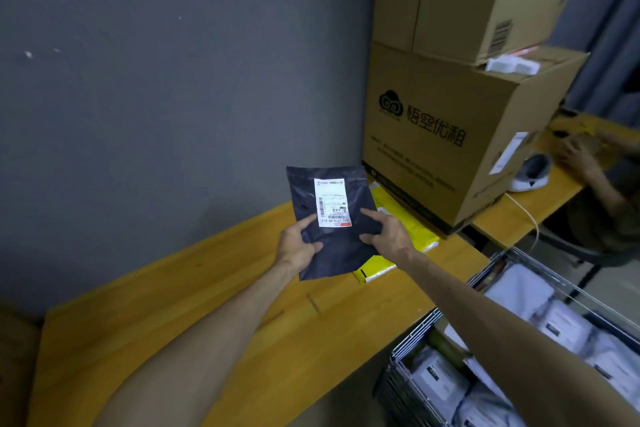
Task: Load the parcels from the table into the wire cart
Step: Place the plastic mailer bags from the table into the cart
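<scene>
Large cardboard box [446, 135] printed 悟空优租 beside a cloud logo, dark parcel [332, 218] with barcoded white label, print too small

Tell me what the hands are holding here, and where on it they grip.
A dark mailer bag, held by both hands: left hand at its lower left edge, right hand at its lower right edge.

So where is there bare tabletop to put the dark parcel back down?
Bare wooden table runs from the wall to the wire cart, under both forearms. It is crowded by the cardboard boxes, where a yellow parcel lies. Left hand and right hand hold the dark parcel.
</scene>
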A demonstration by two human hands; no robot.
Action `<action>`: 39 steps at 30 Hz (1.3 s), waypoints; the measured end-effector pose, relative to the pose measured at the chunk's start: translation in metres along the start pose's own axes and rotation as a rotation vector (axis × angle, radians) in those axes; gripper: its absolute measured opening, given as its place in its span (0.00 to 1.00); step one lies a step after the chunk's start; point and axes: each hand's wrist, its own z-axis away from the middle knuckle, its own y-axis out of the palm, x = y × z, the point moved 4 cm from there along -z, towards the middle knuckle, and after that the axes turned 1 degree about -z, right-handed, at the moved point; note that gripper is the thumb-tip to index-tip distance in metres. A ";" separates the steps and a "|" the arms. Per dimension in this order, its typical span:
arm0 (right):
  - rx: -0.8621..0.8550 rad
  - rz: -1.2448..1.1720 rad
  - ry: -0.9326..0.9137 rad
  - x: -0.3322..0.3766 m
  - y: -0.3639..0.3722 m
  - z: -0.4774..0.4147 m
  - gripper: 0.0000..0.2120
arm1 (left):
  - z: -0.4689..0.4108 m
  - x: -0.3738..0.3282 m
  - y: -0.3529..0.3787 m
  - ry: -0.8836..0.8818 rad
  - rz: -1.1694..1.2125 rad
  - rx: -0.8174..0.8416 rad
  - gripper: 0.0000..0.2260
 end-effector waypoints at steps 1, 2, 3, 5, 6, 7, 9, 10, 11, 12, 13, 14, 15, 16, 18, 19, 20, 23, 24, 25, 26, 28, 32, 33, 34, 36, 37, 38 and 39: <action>-0.019 -0.005 0.011 0.003 0.001 0.010 0.29 | 0.005 0.001 -0.004 0.025 0.004 0.013 0.31; -0.039 -0.008 0.024 0.004 0.002 0.020 0.28 | 0.009 0.001 -0.006 0.046 0.004 0.028 0.31; -0.061 -0.003 0.034 0.006 0.002 0.031 0.28 | 0.015 0.001 -0.008 0.068 0.001 0.042 0.31; -0.105 0.011 0.051 0.006 -0.004 0.052 0.27 | 0.027 -0.004 -0.007 0.103 -0.013 0.073 0.31; -0.121 0.021 0.061 0.006 -0.008 0.063 0.27 | 0.034 -0.006 -0.004 0.116 -0.020 0.097 0.31; -0.133 0.032 0.070 0.005 -0.014 0.074 0.26 | 0.040 -0.011 0.000 0.132 -0.022 0.118 0.31; -0.155 0.064 0.088 0.002 -0.027 0.094 0.26 | 0.050 -0.022 0.012 0.167 -0.033 0.157 0.30; -0.177 0.081 0.102 0.000 -0.035 0.104 0.27 | 0.054 -0.028 0.019 0.183 -0.037 0.170 0.30; -0.204 0.093 0.119 -0.004 -0.044 0.114 0.27 | 0.059 -0.033 0.027 0.200 -0.039 0.184 0.30; -0.235 0.093 0.135 -0.008 -0.052 0.124 0.28 | 0.063 -0.038 0.037 0.218 -0.043 0.206 0.30; -0.265 0.091 0.152 -0.013 -0.060 0.135 0.28 | 0.069 -0.044 0.046 0.239 -0.050 0.230 0.30; -0.293 0.084 0.169 -0.019 -0.068 0.146 0.28 | 0.075 -0.049 0.057 0.257 -0.057 0.255 0.30; -0.320 0.082 0.186 -0.025 -0.077 0.157 0.28 | 0.082 -0.055 0.067 0.279 -0.065 0.278 0.30; -0.344 0.077 0.202 -0.032 -0.086 0.168 0.29 | 0.089 -0.061 0.078 0.298 -0.068 0.303 0.30; -0.395 0.058 0.238 -0.048 -0.103 0.192 0.29 | 0.102 -0.072 0.101 0.333 -0.078 0.354 0.31; -0.422 0.039 0.259 -0.058 -0.112 0.203 0.29 | 0.110 -0.078 0.114 0.356 -0.084 0.376 0.30; -0.445 0.013 0.275 -0.067 -0.121 0.215 0.30 | 0.117 -0.083 0.128 0.374 -0.088 0.396 0.30; -0.513 -0.010 0.325 -0.094 -0.147 0.255 0.30 | 0.143 -0.099 0.170 0.412 -0.105 0.456 0.30; -0.536 -0.015 0.339 -0.104 -0.156 0.269 0.30 | 0.152 -0.104 0.186 0.424 -0.111 0.482 0.30; -0.555 -0.027 0.356 -0.115 -0.165 0.283 0.30 | 0.162 -0.109 0.202 0.438 -0.114 0.507 0.30; -0.570 -0.036 0.372 -0.127 -0.174 0.297 0.30 | 0.173 -0.114 0.218 0.449 -0.122 0.529 0.30; -0.605 -0.028 0.401 -0.152 -0.194 0.326 0.30 | 0.195 -0.125 0.250 0.469 -0.157 0.565 0.30; -0.644 -0.078 0.446 -0.196 -0.231 0.379 0.31 | 0.238 -0.145 0.310 0.500 -0.209 0.633 0.30; -0.657 -0.087 0.462 -0.208 -0.242 0.394 0.31 | 0.249 -0.151 0.329 0.511 -0.224 0.648 0.30; -0.672 -0.092 0.473 -0.219 -0.251 0.406 0.31 | 0.258 -0.156 0.345 0.520 -0.231 0.666 0.31; -0.709 -0.117 0.499 -0.240 -0.266 0.431 0.31 | 0.279 -0.163 0.375 0.528 -0.249 0.707 0.31; -0.727 -0.122 0.514 -0.250 -0.271 0.443 0.32 | 0.289 -0.165 0.388 0.536 -0.264 0.723 0.31; -0.743 -0.125 0.533 -0.259 -0.276 0.455 0.32 | 0.298 -0.167 0.401 0.540 -0.277 0.740 0.32; -0.758 -0.134 0.550 -0.266 -0.281 0.467 0.31 | 0.307 -0.169 0.413 0.545 -0.286 0.759 0.32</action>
